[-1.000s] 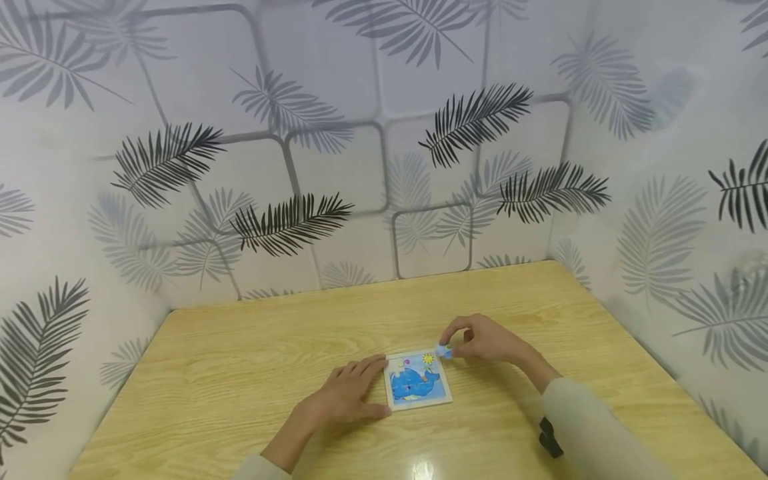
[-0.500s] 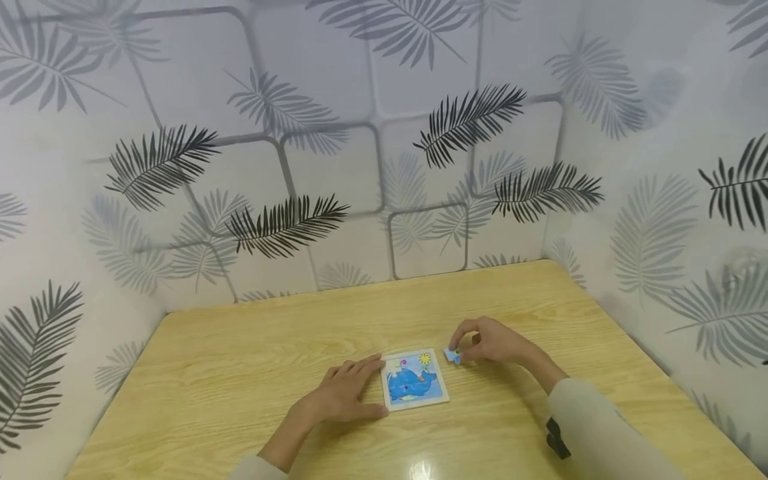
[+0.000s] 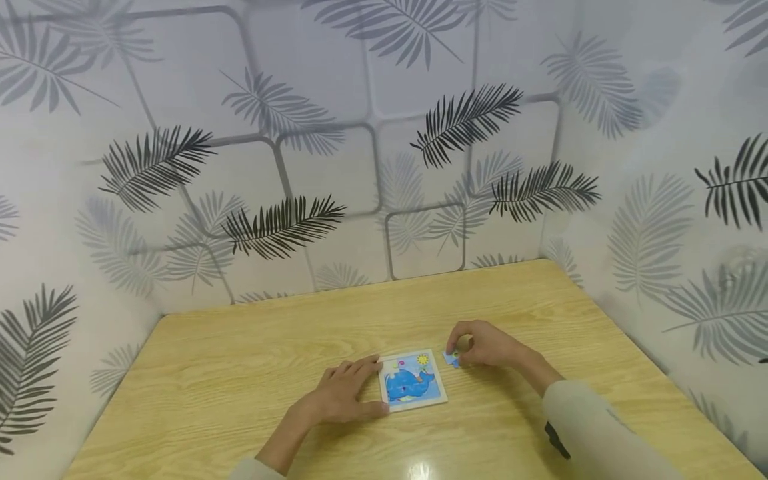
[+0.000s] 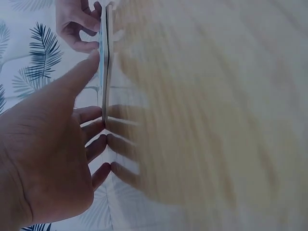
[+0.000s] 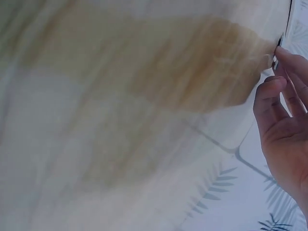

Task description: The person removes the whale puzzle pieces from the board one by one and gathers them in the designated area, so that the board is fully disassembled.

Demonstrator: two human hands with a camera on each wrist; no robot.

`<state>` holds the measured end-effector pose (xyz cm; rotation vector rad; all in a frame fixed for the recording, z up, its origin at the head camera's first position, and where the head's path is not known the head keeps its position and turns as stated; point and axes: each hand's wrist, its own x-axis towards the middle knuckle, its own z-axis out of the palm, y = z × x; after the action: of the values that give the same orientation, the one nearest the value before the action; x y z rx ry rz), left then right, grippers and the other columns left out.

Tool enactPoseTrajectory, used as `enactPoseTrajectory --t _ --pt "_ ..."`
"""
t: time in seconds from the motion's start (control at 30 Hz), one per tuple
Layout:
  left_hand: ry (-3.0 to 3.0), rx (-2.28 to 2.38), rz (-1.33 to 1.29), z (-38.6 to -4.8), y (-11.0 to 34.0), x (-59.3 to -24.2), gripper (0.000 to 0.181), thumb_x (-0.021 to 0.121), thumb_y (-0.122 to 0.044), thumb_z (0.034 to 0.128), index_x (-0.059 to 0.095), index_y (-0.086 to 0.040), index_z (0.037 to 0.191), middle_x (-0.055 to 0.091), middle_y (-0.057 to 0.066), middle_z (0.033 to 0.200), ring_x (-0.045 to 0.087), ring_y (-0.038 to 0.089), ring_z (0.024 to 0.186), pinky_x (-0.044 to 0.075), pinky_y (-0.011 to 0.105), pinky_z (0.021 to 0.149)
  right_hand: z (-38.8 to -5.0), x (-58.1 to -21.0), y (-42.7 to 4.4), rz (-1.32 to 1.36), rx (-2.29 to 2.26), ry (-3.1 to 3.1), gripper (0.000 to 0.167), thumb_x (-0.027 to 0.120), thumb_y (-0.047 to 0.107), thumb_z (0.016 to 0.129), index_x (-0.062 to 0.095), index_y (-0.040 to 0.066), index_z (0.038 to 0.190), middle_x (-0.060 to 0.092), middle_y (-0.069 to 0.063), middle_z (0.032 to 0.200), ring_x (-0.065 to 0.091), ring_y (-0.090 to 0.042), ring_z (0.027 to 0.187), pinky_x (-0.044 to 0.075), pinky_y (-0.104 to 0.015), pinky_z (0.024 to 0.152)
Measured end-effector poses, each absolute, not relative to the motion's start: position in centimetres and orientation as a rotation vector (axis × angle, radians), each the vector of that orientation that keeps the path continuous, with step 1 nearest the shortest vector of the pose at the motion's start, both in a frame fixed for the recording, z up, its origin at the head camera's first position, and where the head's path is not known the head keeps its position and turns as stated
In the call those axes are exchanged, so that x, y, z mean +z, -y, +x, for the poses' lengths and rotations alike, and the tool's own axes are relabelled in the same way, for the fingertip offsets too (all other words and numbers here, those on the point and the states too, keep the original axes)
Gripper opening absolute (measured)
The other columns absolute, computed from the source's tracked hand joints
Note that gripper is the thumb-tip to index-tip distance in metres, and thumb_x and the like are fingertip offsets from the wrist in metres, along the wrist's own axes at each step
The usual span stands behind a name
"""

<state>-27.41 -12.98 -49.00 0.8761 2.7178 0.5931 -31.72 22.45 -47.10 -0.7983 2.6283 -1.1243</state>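
Note:
A small square jigsaw puzzle [image 3: 411, 385] with a white frame lies on the table; its picture has a blue whale and a yellow sun. At the picture's upper left, a pale patch shows. Along the frame's left side, the thumb and fingertips of my left hand [image 3: 342, 398] touch its corners, the fingers fairly straight and spread. To the right of the frame, my right hand [image 3: 489, 345] pinches a light-blue puzzle piece [image 3: 449, 359] between thumb and fingers, apart from the frame. The puzzle appears edge-on [image 4: 104, 72] in the left wrist view.
The wood-grain table [image 3: 288, 340] meets leaf-patterned walls [image 3: 336, 267] at its back and sides. A black object [image 3: 557, 440] shows under the right sleeve [image 3: 591, 427].
My right hand first drew the puzzle piece rightward, away from the frame, then shifted slightly. My left hand has stayed at the frame's left side.

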Motion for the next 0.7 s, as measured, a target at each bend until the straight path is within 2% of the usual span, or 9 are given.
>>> enactPoseTrajectory --t 0.03,0.07,0.2,0.3,0.37,0.43,0.53,0.63,0.7 --pt "-2.722 0.597 0.863 -27.5 13.0 -49.1 0.092 0.061 -0.073 0.0916 0.038 -0.017 0.161 0.028 0.004 0.170 0.031 0.037 0.152 0.022 0.067 0.117 -31.7 -47.0 -22.3 -0.808 -1.117 -2.631 0.019 0.079 -0.001 0.086 0.075 0.012 0.100 0.067 -0.008 0.122 0.059 -0.026 0.105 0.053 -0.040 0.084" --pt "-2.727 0.599 0.861 -27.4 13.0 -49.1 0.092 0.062 -0.073 0.0913 0.038 -0.017 0.161 0.029 0.004 0.170 0.031 0.037 0.151 0.023 0.067 0.116 -31.7 -46.9 -22.1 -0.810 -1.113 -2.629 0.018 0.078 -0.002 0.086 0.075 0.011 0.100 0.066 -0.009 0.122 0.059 -0.025 0.101 0.053 -0.036 0.079" --pt "-2.748 0.588 0.873 -27.2 12.9 -48.7 0.089 0.064 -0.069 0.0919 0.041 -0.014 0.158 0.031 0.006 0.169 0.035 0.038 0.148 0.027 0.067 0.114 -31.6 -46.7 -21.6 -0.794 -1.098 -2.629 0.018 0.078 -0.003 0.086 0.075 0.009 0.099 0.065 -0.015 0.125 0.056 -0.016 0.074 0.047 -0.025 0.058" --pt "-2.741 0.583 0.881 -26.9 12.7 -48.0 0.087 0.066 -0.065 0.0931 0.042 -0.011 0.157 0.032 0.009 0.168 0.037 0.040 0.146 0.028 0.068 0.112 -31.6 -46.6 -21.6 -0.753 -1.091 -2.619 0.018 0.078 -0.002 0.088 0.075 0.010 0.100 0.063 -0.015 0.128 0.048 -0.010 0.058 0.043 -0.022 0.050" --pt "-2.727 0.588 0.884 -26.6 12.6 -47.5 0.086 0.067 -0.063 0.0938 0.042 -0.009 0.157 0.033 0.012 0.167 0.037 0.042 0.145 0.028 0.068 0.112 -31.7 -46.5 -21.8 -0.742 -1.084 -2.607 0.017 0.078 -0.001 0.088 0.075 0.011 0.101 0.062 -0.015 0.128 0.047 -0.009 0.053 0.043 -0.022 0.048" --pt "-2.718 0.590 0.880 -26.4 12.5 -47.1 0.085 0.067 -0.061 0.0944 0.042 -0.009 0.157 0.033 0.013 0.167 0.037 0.043 0.146 0.029 0.068 0.112 -31.8 -46.4 -22.0 -0.739 -1.074 -2.600 0.017 0.079 0.001 0.089 0.075 0.011 0.101 0.062 -0.013 0.127 0.052 -0.009 0.056 0.046 -0.023 0.050" --pt "-2.723 0.583 0.885 -26.4 12.3 -46.9 0.085 0.067 -0.061 0.0942 0.042 -0.009 0.157 0.034 0.013 0.166 0.037 0.044 0.146 0.028 0.068 0.112 -32.2 -46.2 -22.2 -0.775 -1.066 -2.625 0.014 0.079 0.005 0.089 0.075 0.011 0.101 0.065 -0.009 0.118 0.060 -0.012 0.068 0.052 -0.027 0.058" --pt "-2.730 0.574 0.888 -26.7 12.3 -47.3 0.088 0.067 -0.064 0.0931 0.041 -0.010 0.157 0.034 0.013 0.166 0.036 0.043 0.146 0.028 0.068 0.113 -32.7 -46.0 -22.0 -0.816 -1.071 -2.656 0.012 0.079 0.008 0.090 0.075 0.012 0.101 0.067 -0.005 0.111 0.063 -0.014 0.078 0.054 -0.029 0.066" --pt "-2.739 0.561 0.879 -27.0 12.3 -47.8 0.089 0.066 -0.066 0.0920 0.041 -0.011 0.157 0.034 0.011 0.167 0.037 0.042 0.146 0.028 0.067 0.113 -32.9 -46.0 -21.4 -0.860 -1.076 -2.655 0.013 0.077 0.009 0.091 0.075 0.012 0.104 0.068 -0.004 0.109 0.063 -0.015 0.080 0.054 -0.029 0.068"
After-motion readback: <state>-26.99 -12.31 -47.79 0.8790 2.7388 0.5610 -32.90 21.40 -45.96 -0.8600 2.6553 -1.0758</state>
